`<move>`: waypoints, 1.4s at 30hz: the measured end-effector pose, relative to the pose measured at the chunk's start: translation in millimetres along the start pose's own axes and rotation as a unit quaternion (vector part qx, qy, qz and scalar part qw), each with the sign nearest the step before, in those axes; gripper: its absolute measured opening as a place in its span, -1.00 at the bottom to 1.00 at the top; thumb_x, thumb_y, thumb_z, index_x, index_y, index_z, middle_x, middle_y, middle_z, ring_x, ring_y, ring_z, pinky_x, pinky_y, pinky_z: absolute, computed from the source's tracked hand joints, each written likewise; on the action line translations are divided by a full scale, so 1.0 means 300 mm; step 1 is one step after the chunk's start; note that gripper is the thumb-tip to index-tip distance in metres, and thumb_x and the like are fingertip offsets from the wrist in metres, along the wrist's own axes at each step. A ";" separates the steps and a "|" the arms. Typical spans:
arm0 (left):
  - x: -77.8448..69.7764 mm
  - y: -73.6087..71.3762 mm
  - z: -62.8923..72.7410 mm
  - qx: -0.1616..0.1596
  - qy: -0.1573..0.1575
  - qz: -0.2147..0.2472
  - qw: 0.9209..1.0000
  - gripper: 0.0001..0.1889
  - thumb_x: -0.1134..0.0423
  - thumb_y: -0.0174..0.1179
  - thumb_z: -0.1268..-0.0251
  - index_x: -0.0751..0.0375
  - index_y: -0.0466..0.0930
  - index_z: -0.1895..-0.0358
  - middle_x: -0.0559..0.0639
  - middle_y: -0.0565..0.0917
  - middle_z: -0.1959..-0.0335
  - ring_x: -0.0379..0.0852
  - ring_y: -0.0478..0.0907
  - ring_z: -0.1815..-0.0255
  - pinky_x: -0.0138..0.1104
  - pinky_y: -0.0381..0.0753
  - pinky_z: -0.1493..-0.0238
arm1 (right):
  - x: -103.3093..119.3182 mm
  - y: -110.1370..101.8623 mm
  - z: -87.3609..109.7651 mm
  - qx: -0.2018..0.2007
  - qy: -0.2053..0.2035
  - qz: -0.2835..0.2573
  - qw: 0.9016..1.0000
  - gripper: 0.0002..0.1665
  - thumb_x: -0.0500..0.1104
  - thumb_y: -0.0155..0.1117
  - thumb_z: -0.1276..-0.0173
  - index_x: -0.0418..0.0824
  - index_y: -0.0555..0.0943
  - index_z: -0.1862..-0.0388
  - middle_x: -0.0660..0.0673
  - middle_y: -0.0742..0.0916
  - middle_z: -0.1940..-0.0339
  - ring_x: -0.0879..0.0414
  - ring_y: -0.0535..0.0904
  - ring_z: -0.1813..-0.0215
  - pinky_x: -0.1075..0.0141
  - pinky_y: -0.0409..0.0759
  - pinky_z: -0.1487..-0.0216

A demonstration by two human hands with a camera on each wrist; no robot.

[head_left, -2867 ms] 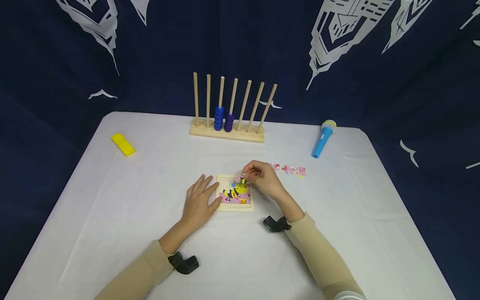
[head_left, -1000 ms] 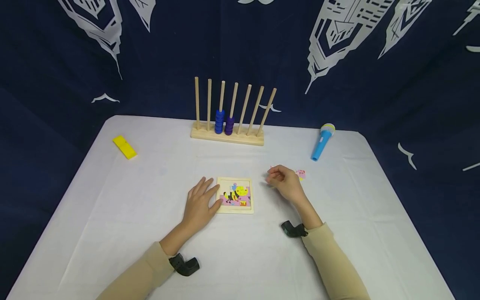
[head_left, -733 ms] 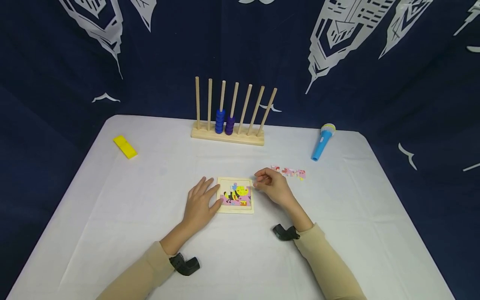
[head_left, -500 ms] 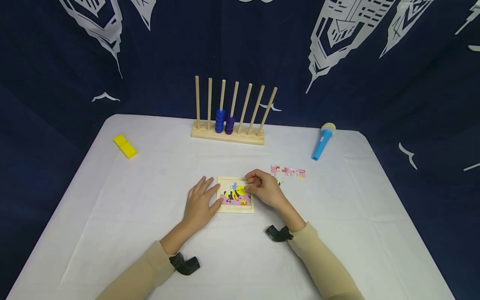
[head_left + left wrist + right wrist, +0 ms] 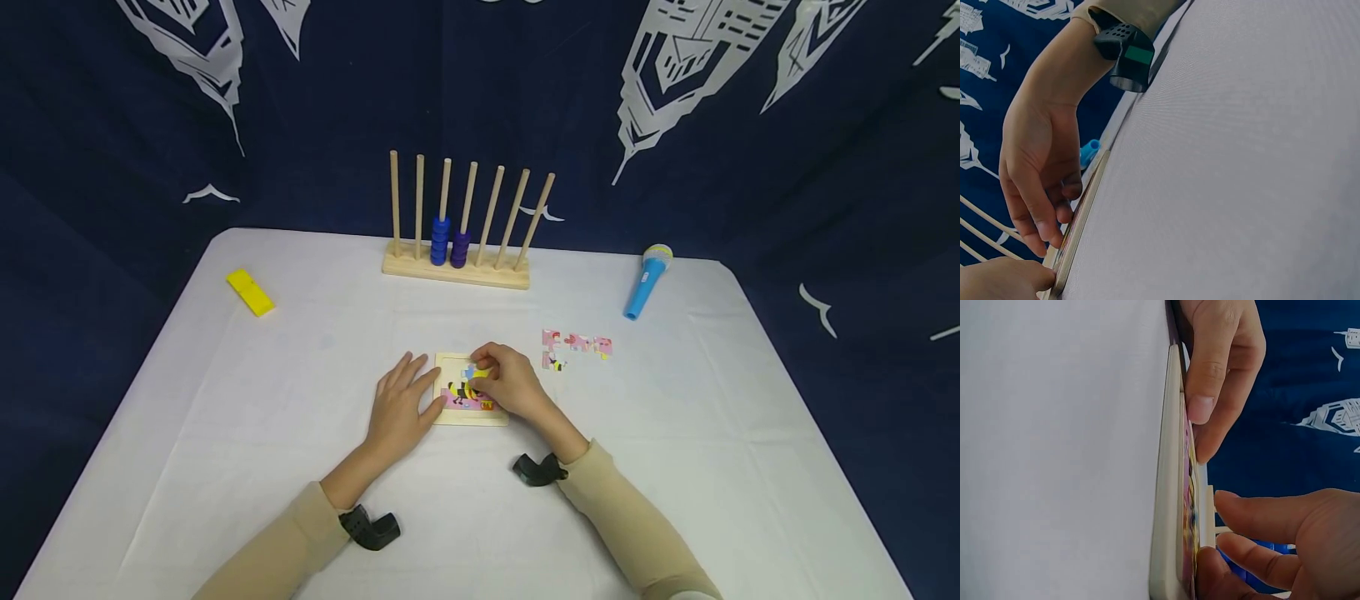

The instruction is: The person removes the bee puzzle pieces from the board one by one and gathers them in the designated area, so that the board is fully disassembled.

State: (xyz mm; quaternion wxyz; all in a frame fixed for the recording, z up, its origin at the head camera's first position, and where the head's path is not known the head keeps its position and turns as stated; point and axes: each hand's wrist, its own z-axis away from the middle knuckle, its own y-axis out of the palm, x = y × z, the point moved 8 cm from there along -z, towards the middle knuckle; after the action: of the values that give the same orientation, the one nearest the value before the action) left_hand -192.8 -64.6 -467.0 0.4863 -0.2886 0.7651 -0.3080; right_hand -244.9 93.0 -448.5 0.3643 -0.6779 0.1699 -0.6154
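Step in hand, as judged from the layout: piece-by-piece removal of a bee puzzle (image 5: 456, 390) from its wooden puzzle frame (image 5: 471, 420). The frame lies flat on the white table (image 5: 300, 375) and is the reference for all positions below. The puzzle sits inside it, with bare backing exposed at the far-left interior. Four loose pieces (image 5: 577, 342) lie to the right of the frame: three in a far row, one below the leftmost.

Left hand (image 5: 396, 412): at the left rail of the frame, fingers spread, thumb resting at the rail. It holds nothing and seems to steady the frame.

Right hand (image 5: 513, 385): over the right half of the frame, fingers bent, thumb and index finger lowered to the puzzle. Their tips look apart, but whether a piece is pinched between them cannot be told.

Next move, as judged: secure one piece by its edges, lift it straight up without disturbing its neighbours, and hold the frame steady from the left.

Visibility limits: the right hand covers the right part of the puzzle in the head view. Both wrist views show the frame nearly edge-on, so piece outlines are unreadable there. The left hand is cut off in both.
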 end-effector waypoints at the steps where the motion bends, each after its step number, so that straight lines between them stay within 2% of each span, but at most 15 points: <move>1: 0.000 0.000 0.000 0.000 0.000 0.000 1.000 -0.54 0.17 0.33 -0.23 0.34 0.60 -0.15 0.31 0.46 -0.33 0.28 0.22 -0.47 0.16 0.21 -0.37 | 0.001 0.002 -0.001 -0.001 0.001 0.004 1.000 -0.63 -0.25 0.48 -0.13 -0.23 0.64 0.06 -0.14 0.73 0.20 0.18 0.50 0.38 0.39 0.46 0.33; 7: 0.000 0.003 -0.001 0.004 0.000 -0.001 1.000 -0.54 0.18 0.33 -0.23 0.34 0.60 -0.15 0.30 0.46 -0.34 0.27 0.22 -0.47 0.16 0.21 -0.37 | 0.008 0.017 -0.001 -0.003 -0.002 0.034 0.999 -0.62 -0.24 0.49 -0.13 -0.22 0.65 0.04 -0.12 0.72 0.21 0.19 0.46 0.45 0.39 0.41 0.41; 15: 0.001 0.000 -0.003 -0.001 0.004 -0.004 1.000 -0.55 0.18 0.33 -0.21 0.32 0.61 -0.14 0.29 0.47 -0.33 0.27 0.24 -0.47 0.15 0.23 -0.36 | 0.016 0.025 0.001 -0.007 -0.004 0.072 0.997 -0.61 -0.24 0.50 -0.13 -0.20 0.65 0.04 -0.09 0.69 0.23 0.21 0.46 0.43 0.38 0.41 0.39; 31: -0.002 -0.001 -0.002 0.004 0.001 -0.003 1.000 -0.54 0.19 0.33 -0.22 0.34 0.60 -0.15 0.30 0.46 -0.33 0.28 0.22 -0.47 0.16 0.22 -0.37 | 0.016 0.031 0.006 0.000 -0.010 0.077 0.997 -0.64 -0.24 0.48 -0.14 -0.20 0.66 0.05 -0.09 0.66 0.23 0.20 0.43 0.45 0.38 0.36 0.42; 42: 0.001 0.003 -0.001 0.004 0.001 -0.004 1.000 -0.54 0.18 0.33 -0.22 0.34 0.60 -0.15 0.30 0.46 -0.34 0.27 0.22 -0.48 0.16 0.20 -0.38 | 0.008 0.037 0.002 0.002 -0.001 0.072 0.997 -0.59 -0.24 0.47 -0.16 -0.22 0.64 -0.01 -0.09 0.65 0.21 0.19 0.42 0.43 0.35 0.36 0.37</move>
State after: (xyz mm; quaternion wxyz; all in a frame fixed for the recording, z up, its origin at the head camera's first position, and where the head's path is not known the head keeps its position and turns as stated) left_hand -193.5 -64.2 -467.8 0.4852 -0.2892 0.7636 -0.3129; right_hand -241.3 84.1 -454.5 0.4097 -0.6638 0.2165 -0.5871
